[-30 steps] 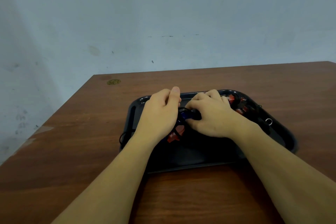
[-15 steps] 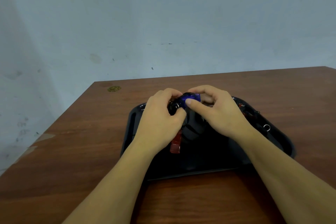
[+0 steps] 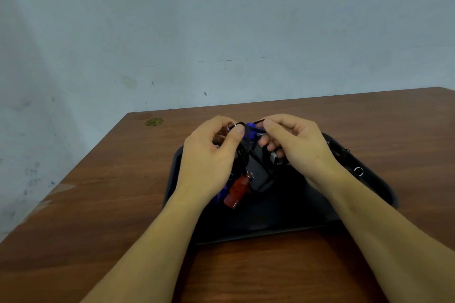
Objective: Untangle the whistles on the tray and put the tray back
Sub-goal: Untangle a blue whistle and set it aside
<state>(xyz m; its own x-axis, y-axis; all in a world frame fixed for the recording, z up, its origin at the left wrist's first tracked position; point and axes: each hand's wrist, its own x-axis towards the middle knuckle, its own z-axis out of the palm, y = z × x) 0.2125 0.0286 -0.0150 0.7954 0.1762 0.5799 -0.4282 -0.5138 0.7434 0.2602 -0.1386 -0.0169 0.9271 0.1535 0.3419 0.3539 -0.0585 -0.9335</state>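
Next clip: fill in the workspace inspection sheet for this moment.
Surface: brown wooden table, worn at its left edge.
Job's things: black tray on the table; tangled bundle of whistles lifted over it, red whistle dangling.
Clutter: small round gold mark near the far left corner.
Grippers: left hand and right hand pinch the bundle's black cords.
Cables: nothing seen besides cords.
Surroundings: scuffed pale wall.

left hand + right hand: pinch whistle cords | over tray

No legible text, labels or numbers — gold round sticker on table, markings unreadable
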